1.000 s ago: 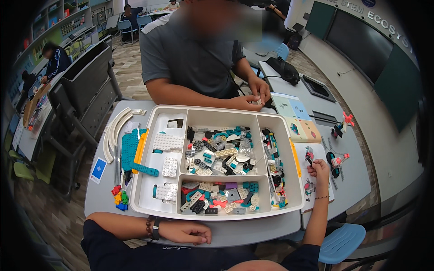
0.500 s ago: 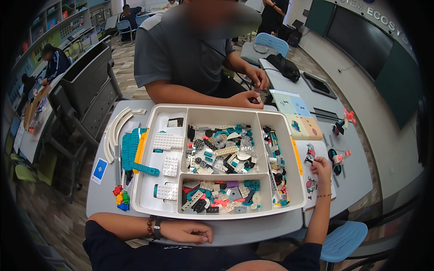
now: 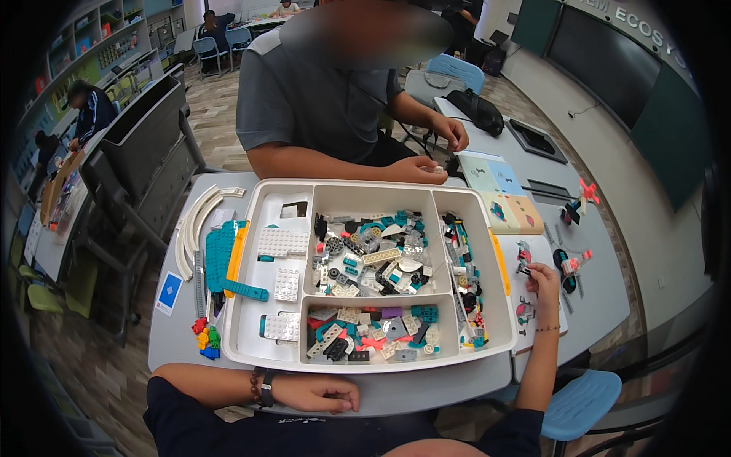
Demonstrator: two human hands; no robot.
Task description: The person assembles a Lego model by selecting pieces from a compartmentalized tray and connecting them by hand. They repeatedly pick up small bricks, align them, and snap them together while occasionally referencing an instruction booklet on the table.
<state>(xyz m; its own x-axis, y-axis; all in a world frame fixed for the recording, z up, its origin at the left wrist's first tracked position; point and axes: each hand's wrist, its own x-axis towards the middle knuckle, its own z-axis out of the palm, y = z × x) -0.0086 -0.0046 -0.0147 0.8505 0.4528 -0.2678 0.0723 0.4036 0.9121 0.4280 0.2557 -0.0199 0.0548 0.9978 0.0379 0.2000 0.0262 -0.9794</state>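
Observation:
My left hand (image 3: 324,392) rests at the near table edge, in front of the white sorting tray (image 3: 365,369), fingers loosely curled in with nothing visible in them. Over the open instruction booklet (image 3: 542,335) to the right of the tray, my right hand (image 3: 542,280) pinches a small dark building piece (image 3: 523,269) above a page with printed models. The tray's compartments hold several loose building bricks (image 3: 373,255) in white, teal, black and coral. White studded plates (image 3: 283,242) lie in its left section.
Across the table a person's hands (image 3: 453,133) are apart, one near a small light piece. Left of the tray are teal plates (image 3: 222,255), white curved tracks (image 3: 190,228) and coloured bricks (image 3: 204,335). Small built models (image 3: 571,265) stand right of the booklet. A blue chair (image 3: 582,404) is at lower right.
The person opposite has moved their hands apart, lifting one slightly to the right. My right hand has barely shifted over the page; my left hand stays at the table edge.

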